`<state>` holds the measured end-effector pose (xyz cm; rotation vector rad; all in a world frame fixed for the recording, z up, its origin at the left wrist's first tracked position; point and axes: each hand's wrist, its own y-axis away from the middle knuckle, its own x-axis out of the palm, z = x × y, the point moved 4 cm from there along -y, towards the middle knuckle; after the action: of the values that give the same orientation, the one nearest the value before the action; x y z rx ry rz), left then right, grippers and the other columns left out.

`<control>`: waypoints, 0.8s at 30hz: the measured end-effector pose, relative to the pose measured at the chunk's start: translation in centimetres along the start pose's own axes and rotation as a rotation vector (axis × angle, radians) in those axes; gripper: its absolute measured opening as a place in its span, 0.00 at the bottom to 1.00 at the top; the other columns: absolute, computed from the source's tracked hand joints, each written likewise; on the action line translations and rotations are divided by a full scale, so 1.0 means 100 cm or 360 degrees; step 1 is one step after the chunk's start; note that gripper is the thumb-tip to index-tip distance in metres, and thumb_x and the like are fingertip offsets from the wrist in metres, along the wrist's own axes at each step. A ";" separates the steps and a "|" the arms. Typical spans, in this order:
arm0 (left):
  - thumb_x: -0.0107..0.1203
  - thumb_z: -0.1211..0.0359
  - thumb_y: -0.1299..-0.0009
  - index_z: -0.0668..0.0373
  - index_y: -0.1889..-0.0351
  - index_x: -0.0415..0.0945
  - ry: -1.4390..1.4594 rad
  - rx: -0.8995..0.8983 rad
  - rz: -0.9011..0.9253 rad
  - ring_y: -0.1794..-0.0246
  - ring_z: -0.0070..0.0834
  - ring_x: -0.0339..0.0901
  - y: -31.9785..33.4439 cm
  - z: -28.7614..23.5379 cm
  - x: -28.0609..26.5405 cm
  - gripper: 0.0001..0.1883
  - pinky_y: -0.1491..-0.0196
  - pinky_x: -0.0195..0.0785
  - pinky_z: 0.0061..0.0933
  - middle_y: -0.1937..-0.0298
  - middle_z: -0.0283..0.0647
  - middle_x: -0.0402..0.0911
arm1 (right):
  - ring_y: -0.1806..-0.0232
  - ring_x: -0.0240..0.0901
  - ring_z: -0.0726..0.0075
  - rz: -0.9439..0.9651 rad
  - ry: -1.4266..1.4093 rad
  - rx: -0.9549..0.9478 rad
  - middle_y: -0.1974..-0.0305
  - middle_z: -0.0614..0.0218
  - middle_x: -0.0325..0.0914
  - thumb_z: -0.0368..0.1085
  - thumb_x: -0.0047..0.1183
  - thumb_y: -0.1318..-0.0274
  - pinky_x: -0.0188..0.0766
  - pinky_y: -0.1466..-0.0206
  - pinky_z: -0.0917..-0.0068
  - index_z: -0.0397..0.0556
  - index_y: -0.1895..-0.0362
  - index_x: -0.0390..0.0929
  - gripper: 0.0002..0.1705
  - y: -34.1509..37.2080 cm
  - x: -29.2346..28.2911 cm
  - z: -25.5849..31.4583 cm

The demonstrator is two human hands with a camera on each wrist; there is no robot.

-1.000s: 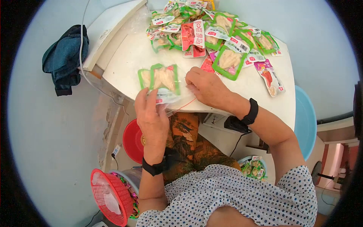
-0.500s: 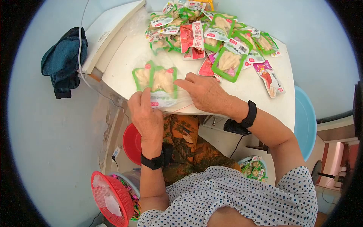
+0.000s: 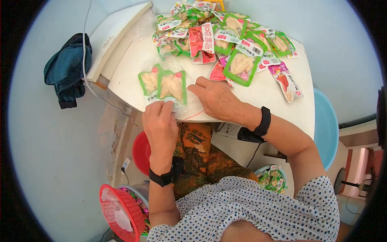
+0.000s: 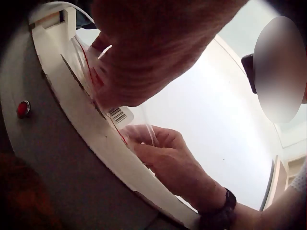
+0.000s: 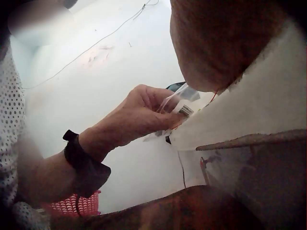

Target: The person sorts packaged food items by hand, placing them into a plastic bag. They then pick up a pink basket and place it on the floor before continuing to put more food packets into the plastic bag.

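Observation:
A clear plastic zip bag [image 3: 193, 109] with a red line along its opening lies at the table's near edge. Two green-edged snack packets [image 3: 171, 86] with pale food inside lie side by side in it. My left hand [image 3: 160, 125] pinches the bag's near edge, around the packets' white label ends; a barcode label [image 5: 185, 110] shows by its thumb in the right wrist view. My right hand [image 3: 219, 101] pinches the bag's right side between thumb and fingers, and the clear film [image 4: 151, 132] runs into its grip in the left wrist view.
A heap of snack packets [image 3: 241, 66] covers the back of the white table [image 3: 129, 80]. A dark cloth [image 3: 66, 66] hangs at the left. Below stand a red basin [image 3: 141, 151], a red basket [image 3: 117, 209], a bucket of packets [image 3: 272, 179] and a blue tub [image 3: 325, 129].
The bag and its two packets have shifted left. My left hand has moved slightly down, its fingers drawn back from over the packets to the near edge. The right hand stays at the bag's right side.

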<state>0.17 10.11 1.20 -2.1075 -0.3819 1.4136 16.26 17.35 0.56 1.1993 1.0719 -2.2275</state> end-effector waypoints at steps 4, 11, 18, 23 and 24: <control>0.60 0.78 0.47 0.58 0.62 0.79 -0.0035 0.0057 -0.0020 0.58 0.42 0.75 -0.003 -0.004 0.010 0.14 0.55 0.68 0.41 0.62 0.41 0.79 | 0.67 0.73 0.50 -0.0068 -0.0020 -0.0050 0.65 0.58 0.69 0.22 0.50 0.53 0.72 0.67 0.59 0.42 0.55 0.75 0.17 0.002 0.000 -0.001; 0.59 0.77 0.46 0.60 0.65 0.77 -0.0056 0.0049 -0.0046 0.62 0.43 0.75 -0.015 -0.014 0.022 0.10 0.59 0.67 0.40 0.66 0.42 0.75 | 0.66 0.72 0.49 -0.0044 -0.0057 -0.0050 0.65 0.57 0.68 0.21 0.50 0.54 0.72 0.66 0.60 0.41 0.55 0.75 0.18 0.002 -0.001 -0.001; 0.58 0.78 0.46 0.60 0.68 0.73 0.0015 -0.0028 -0.0092 0.66 0.46 0.73 -0.029 -0.009 0.030 0.09 0.62 0.66 0.42 0.70 0.44 0.72 | 0.64 0.72 0.50 -0.0007 -0.0077 -0.0045 0.64 0.58 0.68 0.22 0.51 0.56 0.72 0.64 0.60 0.41 0.56 0.74 0.18 0.002 0.002 -0.001; 0.57 0.79 0.47 0.59 0.71 0.69 -0.0029 -0.0020 -0.0128 0.68 0.47 0.72 -0.038 -0.003 0.039 0.09 0.64 0.64 0.43 0.71 0.44 0.70 | 0.64 0.73 0.48 0.0023 -0.0131 -0.0020 0.64 0.56 0.69 0.23 0.50 0.56 0.72 0.64 0.58 0.42 0.61 0.73 0.13 0.002 0.002 0.000; 0.57 0.79 0.48 0.59 0.71 0.69 -0.0038 -0.0013 -0.0137 0.68 0.47 0.71 -0.039 -0.003 0.039 0.09 0.65 0.64 0.44 0.72 0.44 0.69 | 0.64 0.73 0.46 0.0051 -0.0143 -0.0013 0.65 0.54 0.69 0.25 0.50 0.55 0.73 0.63 0.57 0.41 0.63 0.72 0.11 0.001 -0.001 0.002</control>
<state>2.27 15.23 0.70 -2.0570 -0.4827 1.3904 16.28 17.17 0.65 1.0942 1.0186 -2.2284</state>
